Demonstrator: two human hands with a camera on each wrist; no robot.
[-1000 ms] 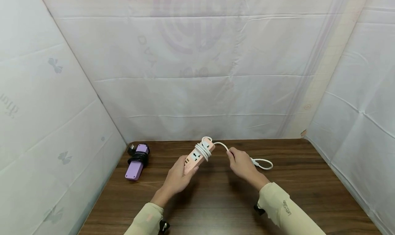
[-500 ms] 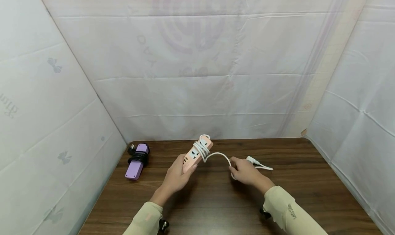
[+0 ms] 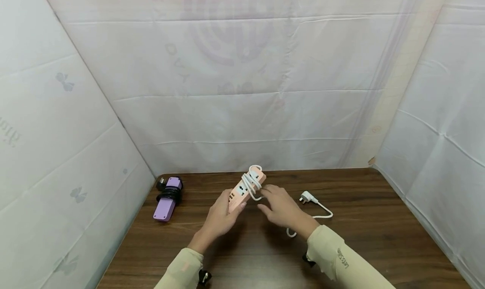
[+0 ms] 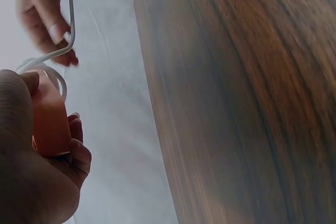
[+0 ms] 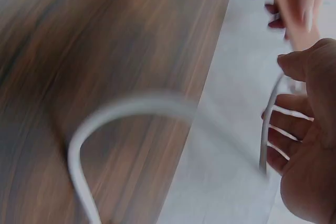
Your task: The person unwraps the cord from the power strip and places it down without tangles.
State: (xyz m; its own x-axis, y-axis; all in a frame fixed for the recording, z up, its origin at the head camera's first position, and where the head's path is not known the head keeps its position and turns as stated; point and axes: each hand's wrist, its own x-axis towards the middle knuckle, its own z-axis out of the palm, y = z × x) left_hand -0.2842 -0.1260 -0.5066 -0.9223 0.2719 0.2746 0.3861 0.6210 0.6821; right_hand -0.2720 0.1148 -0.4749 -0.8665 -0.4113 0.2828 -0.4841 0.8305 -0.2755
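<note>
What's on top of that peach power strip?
White cord wraps over the peach power strip, beside visible sockets. The cord hides what lies directly beneath it; the left hand covers part of the near end.

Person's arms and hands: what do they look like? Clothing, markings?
Left hand and right hand: no gloves. Pale yellow-green sleeves; dark lettering on the right one, a faint pinkish mark on the left. A small black object shows at each wrist.
</note>
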